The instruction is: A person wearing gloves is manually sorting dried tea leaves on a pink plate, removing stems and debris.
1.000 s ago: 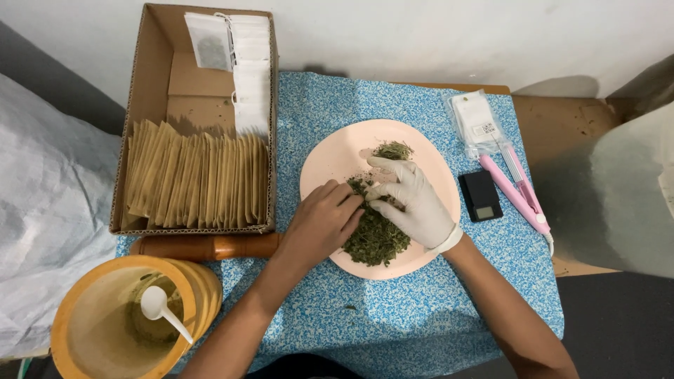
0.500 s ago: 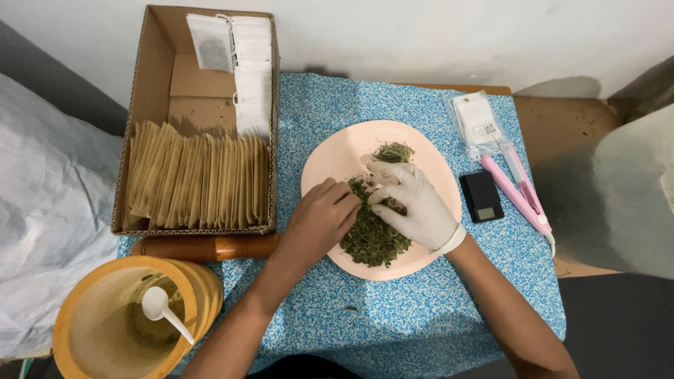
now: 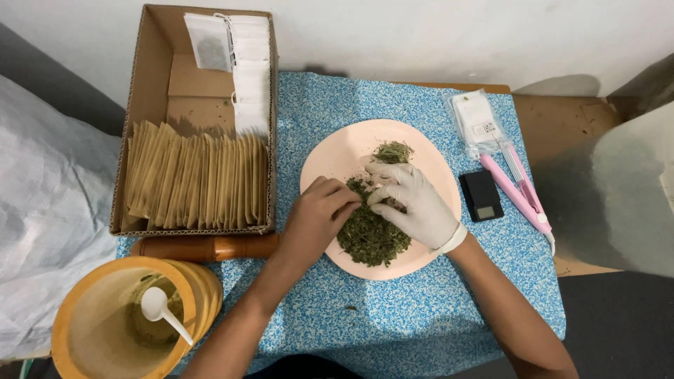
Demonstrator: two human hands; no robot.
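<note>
A pale pink plate lies on the blue speckled cloth and carries a heap of dried green leaves, with a smaller tuft near its far side. My bare left hand rests on the plate's left edge, its fingertips pinching into the leaves. My right hand, in a white glove, lies over the top of the heap with fingers curled on leaves, meeting the left fingertips. What is between the fingers is partly hidden.
A cardboard box at the left holds a row of brown paper sachets and white filter bags. Before it lies a wooden roller; a wooden bowl with a white spoon stands front left. A small black scale, pink sealer and clear packet lie right.
Both hands have shifted only slightly over the leaves; my left fingers have curled a little further in toward the gloved fingertips. Nothing else has moved.
</note>
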